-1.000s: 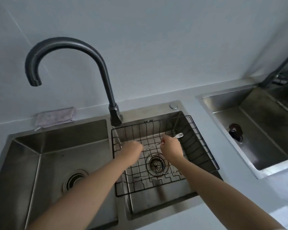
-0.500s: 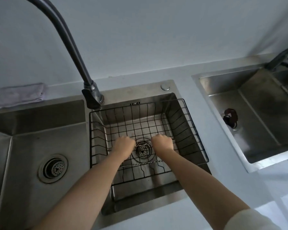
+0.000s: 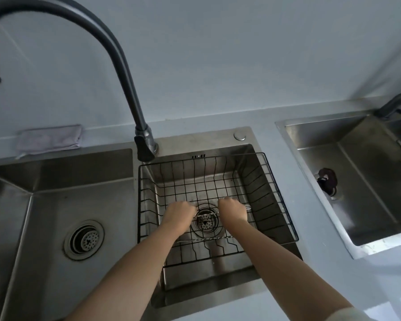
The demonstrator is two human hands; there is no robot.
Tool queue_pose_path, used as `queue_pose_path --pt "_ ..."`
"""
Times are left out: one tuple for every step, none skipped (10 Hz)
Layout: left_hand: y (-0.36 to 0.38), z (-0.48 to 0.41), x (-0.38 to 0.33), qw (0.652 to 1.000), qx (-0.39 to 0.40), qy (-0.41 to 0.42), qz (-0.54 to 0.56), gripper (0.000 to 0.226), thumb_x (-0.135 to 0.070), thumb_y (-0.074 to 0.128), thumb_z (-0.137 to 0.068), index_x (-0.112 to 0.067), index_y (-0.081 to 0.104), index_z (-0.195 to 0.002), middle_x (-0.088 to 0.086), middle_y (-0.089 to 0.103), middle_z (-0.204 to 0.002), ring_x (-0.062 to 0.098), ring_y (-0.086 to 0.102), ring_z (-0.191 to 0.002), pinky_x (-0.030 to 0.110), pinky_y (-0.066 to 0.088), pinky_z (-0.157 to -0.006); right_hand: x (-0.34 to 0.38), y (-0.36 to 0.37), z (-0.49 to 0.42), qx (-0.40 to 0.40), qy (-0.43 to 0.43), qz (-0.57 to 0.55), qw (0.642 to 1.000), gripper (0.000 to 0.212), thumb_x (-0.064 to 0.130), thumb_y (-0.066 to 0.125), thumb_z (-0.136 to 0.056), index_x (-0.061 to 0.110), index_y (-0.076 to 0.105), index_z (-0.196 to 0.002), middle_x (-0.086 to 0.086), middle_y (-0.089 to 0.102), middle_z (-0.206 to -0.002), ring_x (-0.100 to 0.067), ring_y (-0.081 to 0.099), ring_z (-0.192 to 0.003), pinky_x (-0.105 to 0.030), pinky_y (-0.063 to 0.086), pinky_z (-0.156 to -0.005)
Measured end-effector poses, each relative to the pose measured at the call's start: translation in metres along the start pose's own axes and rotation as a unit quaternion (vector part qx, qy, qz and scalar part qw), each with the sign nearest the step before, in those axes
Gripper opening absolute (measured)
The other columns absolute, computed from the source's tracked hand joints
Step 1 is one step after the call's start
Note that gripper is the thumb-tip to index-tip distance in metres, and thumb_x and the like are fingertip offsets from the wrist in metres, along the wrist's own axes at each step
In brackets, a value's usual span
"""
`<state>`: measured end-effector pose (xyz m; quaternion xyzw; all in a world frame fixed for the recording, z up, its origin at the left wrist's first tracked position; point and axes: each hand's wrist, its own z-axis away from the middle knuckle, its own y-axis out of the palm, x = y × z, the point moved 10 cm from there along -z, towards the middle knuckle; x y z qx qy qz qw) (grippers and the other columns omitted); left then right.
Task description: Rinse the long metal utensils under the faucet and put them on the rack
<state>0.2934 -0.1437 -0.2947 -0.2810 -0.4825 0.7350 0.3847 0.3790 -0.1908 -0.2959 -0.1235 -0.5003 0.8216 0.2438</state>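
Curling both fists low, I hold a fork [image 3: 207, 215] by its ends: left hand [image 3: 178, 213] and right hand [image 3: 233, 210] closed on it, tines showing past the right. It has dropped from above onto the rack [image 3: 276, 193] floor, so I judge placement nearly done.

hands 2 [image 3: 180, 210] | basins 3 [image 3: 56, 205] | racks 1 [image 3: 276, 193] | faucets 2 [image 3: 116, 66] | cloths 1 [image 3: 49, 141]
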Motion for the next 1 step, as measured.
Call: queue_pose_path --pt "-0.0275 0.0133 0.0092 0.997 -0.064 0.0 0.039 0.022 -0.007 0.043 -0.092 -0.002 0.062 -0.103 0.012 0.065 -0.105 0.027 0.058 -0.103 0.035 0.046 -0.083 0.0093 -0.0146 0.0047 -0.045 -0.002 -0.009 0.999 0.03 0.007 0.041 -0.094 0.004 0.05 -0.122 -0.011 0.052 -0.127 -0.026 0.046 -0.12 -0.034 0.044 -0.092"
